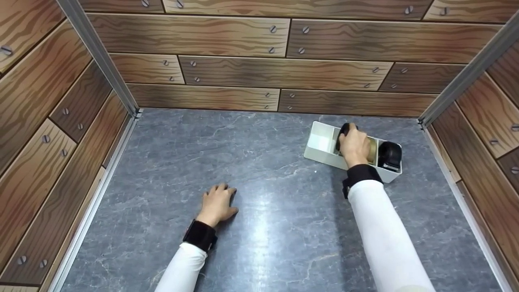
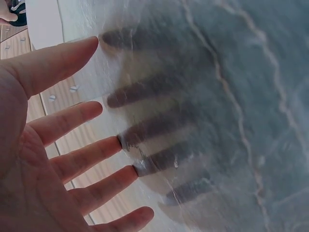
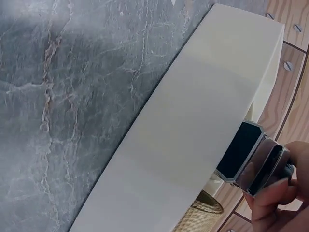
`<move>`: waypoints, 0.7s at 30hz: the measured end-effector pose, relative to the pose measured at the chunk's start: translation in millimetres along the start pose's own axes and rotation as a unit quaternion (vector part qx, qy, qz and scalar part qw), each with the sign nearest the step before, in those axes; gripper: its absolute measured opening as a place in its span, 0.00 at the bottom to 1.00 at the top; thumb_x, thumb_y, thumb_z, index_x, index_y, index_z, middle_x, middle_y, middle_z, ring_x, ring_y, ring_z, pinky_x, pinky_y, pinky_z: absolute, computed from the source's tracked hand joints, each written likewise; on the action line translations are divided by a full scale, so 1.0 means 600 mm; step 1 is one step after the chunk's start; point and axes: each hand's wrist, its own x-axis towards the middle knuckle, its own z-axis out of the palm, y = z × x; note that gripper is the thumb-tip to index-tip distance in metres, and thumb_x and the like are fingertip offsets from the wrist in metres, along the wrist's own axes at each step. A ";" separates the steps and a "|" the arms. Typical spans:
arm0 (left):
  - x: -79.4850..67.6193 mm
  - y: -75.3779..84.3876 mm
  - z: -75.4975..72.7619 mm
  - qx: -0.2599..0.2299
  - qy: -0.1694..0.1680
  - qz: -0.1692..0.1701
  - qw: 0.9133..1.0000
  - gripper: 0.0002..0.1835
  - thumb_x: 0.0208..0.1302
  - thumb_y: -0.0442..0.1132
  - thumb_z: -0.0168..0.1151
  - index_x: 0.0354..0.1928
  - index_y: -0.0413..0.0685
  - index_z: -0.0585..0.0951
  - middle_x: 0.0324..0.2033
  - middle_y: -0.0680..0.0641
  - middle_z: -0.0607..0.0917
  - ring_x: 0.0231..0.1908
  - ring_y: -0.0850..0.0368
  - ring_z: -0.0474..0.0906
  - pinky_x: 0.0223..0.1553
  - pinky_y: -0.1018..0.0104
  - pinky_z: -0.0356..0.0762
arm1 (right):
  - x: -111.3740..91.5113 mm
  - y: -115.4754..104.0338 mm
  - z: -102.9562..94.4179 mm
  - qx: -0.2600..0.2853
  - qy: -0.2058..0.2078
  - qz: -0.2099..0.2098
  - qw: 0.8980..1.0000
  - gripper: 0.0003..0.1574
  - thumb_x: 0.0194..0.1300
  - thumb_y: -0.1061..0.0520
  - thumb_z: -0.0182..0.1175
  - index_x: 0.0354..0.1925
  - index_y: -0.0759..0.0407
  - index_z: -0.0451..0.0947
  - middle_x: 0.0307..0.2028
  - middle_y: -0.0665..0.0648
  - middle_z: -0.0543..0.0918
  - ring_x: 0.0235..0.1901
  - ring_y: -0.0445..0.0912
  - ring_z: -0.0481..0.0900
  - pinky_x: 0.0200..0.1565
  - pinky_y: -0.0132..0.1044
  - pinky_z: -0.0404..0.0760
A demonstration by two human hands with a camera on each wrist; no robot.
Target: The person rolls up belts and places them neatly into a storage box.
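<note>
My right hand (image 1: 354, 144) grips a black coiled belt (image 1: 344, 132) over the white divided box (image 1: 318, 156). In the right wrist view, fingers and thumb pinch the belt by its shiny silver-edged buckle (image 3: 241, 152), partly above the box wall. Beside that hand, a tan woven coil (image 1: 372, 150), seemingly a belt, sits in the middle of the box. Another black coil with a metal edge (image 1: 390, 155) lies in the right compartment. My left hand (image 1: 217, 202) rests on the grey tabletop, its fingers spread and holding nothing; fingertips touch the surface in the left wrist view.
The grey marble-patterned tabletop (image 1: 182, 150) is bounded by wood-print panels (image 1: 235, 73) at the back and both sides. Metal rails (image 1: 101, 170) run along the side edges. The box stands near the back right corner, its left compartment showing a bare floor.
</note>
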 end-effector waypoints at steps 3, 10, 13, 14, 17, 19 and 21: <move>0.000 0.001 0.000 0.001 -0.003 -0.003 1.000 0.32 0.56 0.50 0.72 0.63 0.51 0.77 0.62 0.39 0.73 0.63 0.36 0.66 0.56 0.33 0.64 | 0.000 -0.001 -0.001 -0.008 -0.013 -0.003 1.000 0.27 0.71 0.51 0.51 0.63 0.61 0.67 0.52 0.79 0.75 0.46 0.73 0.76 0.44 0.63 0.75; 0.000 0.006 0.002 0.014 0.007 0.000 1.000 0.33 0.53 0.51 0.73 0.62 0.51 0.78 0.60 0.39 0.74 0.61 0.35 0.68 0.53 0.34 0.67 | -0.004 0.004 0.001 -0.031 -0.041 -0.019 0.998 0.26 0.71 0.52 0.51 0.63 0.63 0.68 0.51 0.80 0.75 0.46 0.74 0.76 0.42 0.63 0.75; 0.000 0.006 0.003 0.015 0.009 -0.001 1.000 0.33 0.53 0.51 0.74 0.62 0.51 0.78 0.60 0.39 0.74 0.60 0.35 0.68 0.53 0.34 0.67 | -0.007 0.010 0.009 -0.049 -0.058 -0.023 0.997 0.27 0.70 0.52 0.51 0.63 0.62 0.67 0.53 0.80 0.74 0.48 0.74 0.75 0.43 0.64 0.75; 0.001 0.006 0.003 0.015 0.009 -0.001 1.000 0.34 0.53 0.51 0.74 0.62 0.51 0.78 0.61 0.39 0.74 0.60 0.35 0.68 0.53 0.34 0.67 | -0.008 0.013 0.012 -0.056 -0.062 -0.025 0.996 0.28 0.70 0.52 0.51 0.64 0.62 0.67 0.53 0.80 0.74 0.49 0.74 0.75 0.43 0.64 0.75; 0.002 0.006 0.004 0.016 0.008 0.000 1.000 0.34 0.53 0.52 0.73 0.62 0.51 0.78 0.61 0.39 0.73 0.61 0.35 0.68 0.54 0.33 0.66 | -0.010 0.018 0.018 -0.068 -0.070 -0.027 0.995 0.30 0.71 0.51 0.49 0.66 0.61 0.65 0.55 0.80 0.72 0.49 0.75 0.74 0.43 0.65 0.75; 0.003 0.005 0.003 0.017 0.008 0.001 1.000 0.34 0.54 0.52 0.73 0.63 0.51 0.77 0.61 0.39 0.73 0.61 0.35 0.68 0.55 0.34 0.65 | -0.011 0.018 0.019 -0.071 -0.073 -0.033 0.994 0.32 0.71 0.50 0.49 0.68 0.61 0.62 0.56 0.81 0.71 0.50 0.75 0.74 0.43 0.66 0.75; 0.004 0.003 0.000 0.019 0.010 0.001 1.000 0.33 0.56 0.53 0.71 0.63 0.51 0.77 0.61 0.39 0.74 0.60 0.36 0.69 0.55 0.34 0.66 | -0.011 0.016 0.017 -0.067 -0.079 -0.039 0.994 0.34 0.72 0.49 0.50 0.71 0.61 0.59 0.57 0.82 0.69 0.51 0.75 0.73 0.44 0.66 0.74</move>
